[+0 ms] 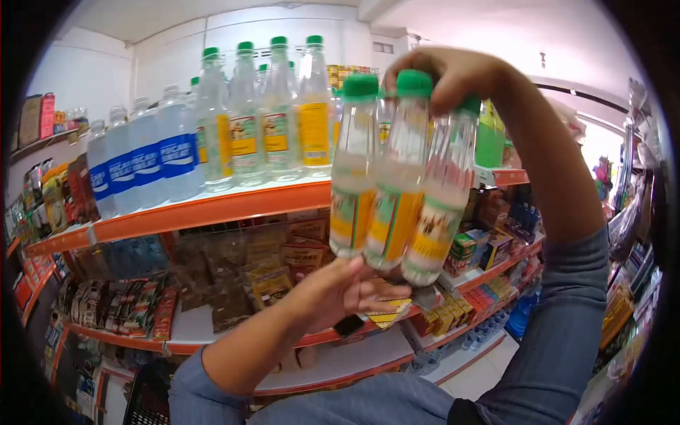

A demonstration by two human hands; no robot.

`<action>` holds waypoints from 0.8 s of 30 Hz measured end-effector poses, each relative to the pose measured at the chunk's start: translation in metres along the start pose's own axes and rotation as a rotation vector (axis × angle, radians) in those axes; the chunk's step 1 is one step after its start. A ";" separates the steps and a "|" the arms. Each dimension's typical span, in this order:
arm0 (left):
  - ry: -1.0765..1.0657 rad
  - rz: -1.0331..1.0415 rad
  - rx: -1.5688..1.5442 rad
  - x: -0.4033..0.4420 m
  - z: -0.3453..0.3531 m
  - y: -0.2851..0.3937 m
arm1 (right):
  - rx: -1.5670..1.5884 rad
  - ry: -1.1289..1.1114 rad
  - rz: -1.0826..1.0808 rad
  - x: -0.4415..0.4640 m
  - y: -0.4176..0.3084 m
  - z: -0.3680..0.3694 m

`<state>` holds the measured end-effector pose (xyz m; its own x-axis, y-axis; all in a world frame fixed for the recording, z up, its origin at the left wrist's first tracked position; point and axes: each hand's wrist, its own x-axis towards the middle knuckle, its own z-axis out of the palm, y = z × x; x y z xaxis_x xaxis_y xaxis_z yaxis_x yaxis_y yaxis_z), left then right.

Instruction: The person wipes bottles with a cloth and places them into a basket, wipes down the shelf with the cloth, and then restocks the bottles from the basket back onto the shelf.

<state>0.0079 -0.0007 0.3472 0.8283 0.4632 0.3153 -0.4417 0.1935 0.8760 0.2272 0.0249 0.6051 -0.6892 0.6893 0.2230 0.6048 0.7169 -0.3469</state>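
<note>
Three clear bottles with green caps and yellow-and-green labels (pixel 388 212) hang in front of the shelf, slightly tilted. My right hand (pixel 453 74) reaches over them from above, its fingers closed around the caps; some fingertips are hidden behind the caps. Just below the bottle bottoms is my left hand (pixel 354 289), palm up with fingers spread; whether its thumb touches a bottle I cannot tell. Similar green-capped bottles (pixel 278 134) stand in rows on the top shelf (pixel 212 207) to the left of the held ones.
Blue-labelled bottles (pixel 145 159) line the left end of the top shelf. Below lie dark packets (pixel 124 308) and brown bags (pixel 269 280). Small boxes (pixel 450 312) fill a right-hand shelf. A black basket (pixel 145 400) sits low at left.
</note>
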 end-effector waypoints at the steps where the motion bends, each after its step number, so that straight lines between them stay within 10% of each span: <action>1: 0.015 0.012 0.085 0.020 0.004 0.005 | 0.006 0.060 -0.013 -0.003 0.010 -0.018; 10: -0.083 -0.027 0.222 0.126 -0.022 0.006 | -0.025 0.260 0.127 -0.002 0.083 -0.106; 24: -0.273 -0.353 0.647 0.028 -0.076 0.010 | 0.102 0.180 0.291 0.087 0.183 -0.098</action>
<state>0.0009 0.0798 0.3370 0.9747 0.2227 -0.0165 0.0826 -0.2911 0.9531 0.3170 0.2259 0.6506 -0.4072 0.8770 0.2551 0.7160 0.4800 -0.5069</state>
